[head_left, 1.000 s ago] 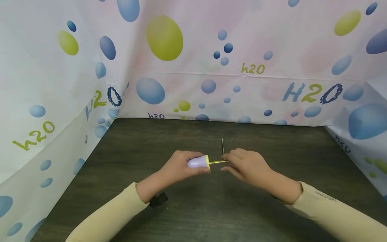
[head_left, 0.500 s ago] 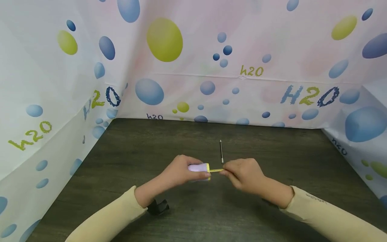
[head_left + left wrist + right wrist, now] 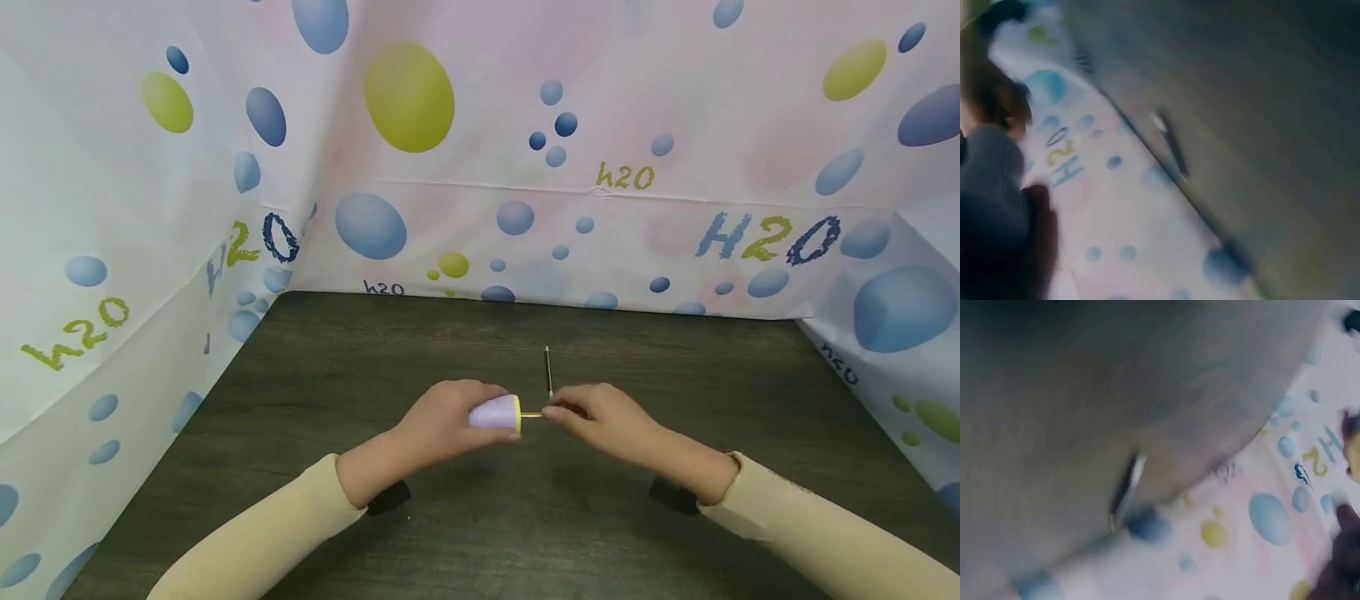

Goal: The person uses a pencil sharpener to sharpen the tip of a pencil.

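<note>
1. One lilac tapered piece [image 3: 493,412] with a single yellow rim was held sideways above one dark table [image 3: 465,542].
2. One left hand [image 3: 438,418] wrapped the lilac piece from its left, thumb on the near side and fingers on the far side.
3. One thin yellow rod [image 3: 532,415] stuck out rightward from the rimmed end of the lilac piece.
4. One right hand [image 3: 615,427], right of the lilac piece, pinched the rod's outer end.
5. One slim dark stick [image 3: 548,371] lay beyond and right of the lilac piece (whether the right fingers touched it, I could not tell).
6. Two cream sleeves [image 3: 258,533] flanked the lilac piece on its near side; one printed backdrop [image 3: 465,183] stood well beyond it.
</note>
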`<move>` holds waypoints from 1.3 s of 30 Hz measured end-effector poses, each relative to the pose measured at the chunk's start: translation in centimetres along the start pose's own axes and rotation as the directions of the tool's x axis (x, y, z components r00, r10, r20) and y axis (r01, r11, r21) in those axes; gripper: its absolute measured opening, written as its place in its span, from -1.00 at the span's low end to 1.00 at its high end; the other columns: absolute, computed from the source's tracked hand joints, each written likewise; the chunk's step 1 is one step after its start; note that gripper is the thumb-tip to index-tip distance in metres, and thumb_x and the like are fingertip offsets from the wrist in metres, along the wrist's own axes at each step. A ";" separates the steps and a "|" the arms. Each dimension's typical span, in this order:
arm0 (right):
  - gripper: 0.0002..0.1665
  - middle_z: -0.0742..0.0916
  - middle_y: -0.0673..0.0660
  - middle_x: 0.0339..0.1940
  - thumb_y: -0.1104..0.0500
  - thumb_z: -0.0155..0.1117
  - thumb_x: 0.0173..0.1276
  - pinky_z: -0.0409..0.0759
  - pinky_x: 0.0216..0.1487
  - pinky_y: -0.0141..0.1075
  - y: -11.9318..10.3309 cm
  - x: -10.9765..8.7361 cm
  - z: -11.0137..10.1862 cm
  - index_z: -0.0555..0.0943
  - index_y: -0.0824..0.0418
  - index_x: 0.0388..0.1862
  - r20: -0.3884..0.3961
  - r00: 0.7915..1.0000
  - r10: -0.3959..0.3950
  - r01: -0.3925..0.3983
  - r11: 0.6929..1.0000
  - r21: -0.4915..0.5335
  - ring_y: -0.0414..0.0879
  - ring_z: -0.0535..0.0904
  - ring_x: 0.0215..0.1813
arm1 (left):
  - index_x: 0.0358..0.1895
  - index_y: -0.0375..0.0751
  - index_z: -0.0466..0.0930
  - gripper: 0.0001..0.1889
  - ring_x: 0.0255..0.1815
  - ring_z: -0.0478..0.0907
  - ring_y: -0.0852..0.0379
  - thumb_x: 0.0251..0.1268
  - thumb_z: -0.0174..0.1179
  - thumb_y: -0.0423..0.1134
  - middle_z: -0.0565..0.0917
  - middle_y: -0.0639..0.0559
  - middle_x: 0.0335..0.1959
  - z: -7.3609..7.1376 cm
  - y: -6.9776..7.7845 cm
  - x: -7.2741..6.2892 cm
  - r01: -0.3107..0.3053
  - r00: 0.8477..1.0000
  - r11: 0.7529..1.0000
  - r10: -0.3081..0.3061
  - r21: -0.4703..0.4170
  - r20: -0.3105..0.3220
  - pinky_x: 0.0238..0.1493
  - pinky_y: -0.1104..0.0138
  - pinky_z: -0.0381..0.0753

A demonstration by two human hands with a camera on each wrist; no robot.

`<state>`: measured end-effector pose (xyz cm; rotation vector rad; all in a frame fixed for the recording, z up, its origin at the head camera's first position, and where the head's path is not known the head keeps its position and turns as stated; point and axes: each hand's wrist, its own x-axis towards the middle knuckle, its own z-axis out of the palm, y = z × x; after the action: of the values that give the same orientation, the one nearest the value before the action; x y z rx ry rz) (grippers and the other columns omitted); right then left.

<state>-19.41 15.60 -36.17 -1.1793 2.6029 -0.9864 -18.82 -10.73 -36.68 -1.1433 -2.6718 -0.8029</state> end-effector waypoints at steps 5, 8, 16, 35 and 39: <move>-0.52 0.59 -0.06 -0.54 -0.11 -0.04 0.67 0.35 -0.63 -0.47 0.4 0.4 0.3 0.67 0.16 -0.24 -0.226 0.657 -0.719 0.292 0.520 -0.803 -0.26 0.39 -0.57 | 0.05 -0.44 0.68 -0.50 -0.48 0.66 0.27 0.53 0.13 0.02 0.74 -0.10 -0.33 -1.3 -0.6 1.0 0.584 0.807 0.570 -0.328 -0.578 0.492 -0.40 0.37 0.68; -0.60 0.57 -0.07 -0.62 0.03 0.07 0.65 0.35 -0.66 -0.46 0.4 0.7 0.3 0.65 0.16 -0.38 -0.174 0.509 -0.843 0.289 0.358 -0.888 -0.26 0.35 -0.62 | 0.00 -0.49 0.63 -0.50 -0.55 0.66 0.26 0.60 0.02 -0.01 0.70 -0.07 -0.39 -1.4 -0.6 1.1 0.682 0.729 0.371 -0.269 -0.631 0.630 -0.45 0.42 0.67; -0.40 0.57 -0.13 -0.69 -0.14 -0.09 0.68 0.31 -0.67 -0.49 -0.4 0.0 0.7 0.63 0.12 -0.50 -0.312 0.760 -0.570 0.298 0.733 -0.612 -0.36 0.36 -0.68 | 0.01 -0.36 0.74 -0.56 -0.47 0.61 0.30 0.27 0.42 -0.04 0.80 -0.14 -0.27 -0.5 1.0 0.3 0.259 0.965 0.882 -0.220 -0.395 0.143 -0.40 0.41 0.63; -0.45 0.64 -0.07 -0.48 -0.19 -0.10 0.66 0.41 -0.56 -0.46 -0.2 -0.6 0.4 0.65 0.16 -0.22 -0.241 0.776 -0.583 0.242 0.628 -0.740 -0.27 0.46 -0.52 | 0.06 -0.35 0.73 -0.54 -0.45 0.63 0.29 0.39 0.31 0.02 0.78 -0.12 -0.27 -1.2 0.6 0.7 0.412 0.907 0.786 -0.304 -0.460 0.291 -0.36 0.35 0.67; -0.55 0.58 -0.06 -0.59 -0.03 0.02 0.67 0.32 -0.64 -0.44 0.1 0.0 0.1 0.63 0.18 -0.35 -0.189 0.545 -0.817 0.225 0.359 -0.906 -0.23 0.35 -0.60 | -0.02 -0.49 0.68 -0.52 -0.54 0.67 0.25 0.55 0.10 -0.03 0.70 -0.10 -0.40 -1.9 0.4 1.3 0.632 0.772 0.458 -0.299 -0.625 0.561 -0.41 0.34 0.70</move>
<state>-19.43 15.59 -36.27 -2.5468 3.4007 -0.0464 -19.61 -10.62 -34.49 -0.6041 -3.0516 -2.2987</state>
